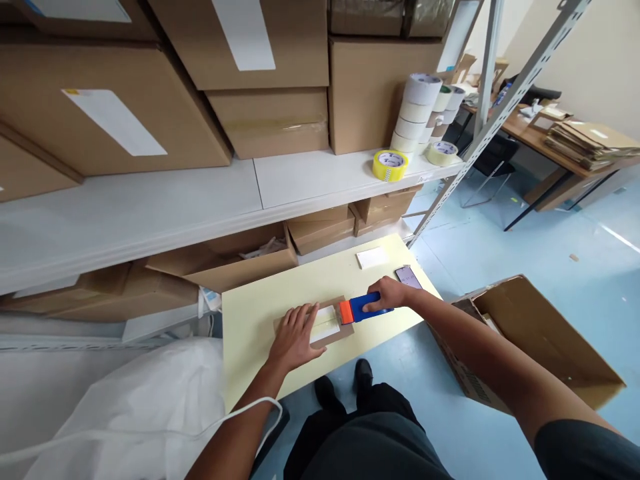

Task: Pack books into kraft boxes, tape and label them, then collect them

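Observation:
A small flat cardboard package (344, 333) lies on the pale yellow tabletop (255, 313), with a white label (326, 325) on its upper face. My left hand (294, 341) rests on the package's left part, fingers stretched out and thumb apart. In my right hand (390, 295) is a blue tape dispenser (369, 307), gripped by its body. The dispenser's orange front end meets the package's right side beside the label. A strip of clear tape seems to run across the label. The underside of the dispenser is hidden.
A white card (371, 258) and a phone (409, 277) lie on the table. Behind it, a shelf (310, 180) carries large boxes, stacked tape rolls (416, 110) and a yellow tape roll (390, 165). An open carton (545, 340) stands right; a white cable (165, 435) crosses my left forearm.

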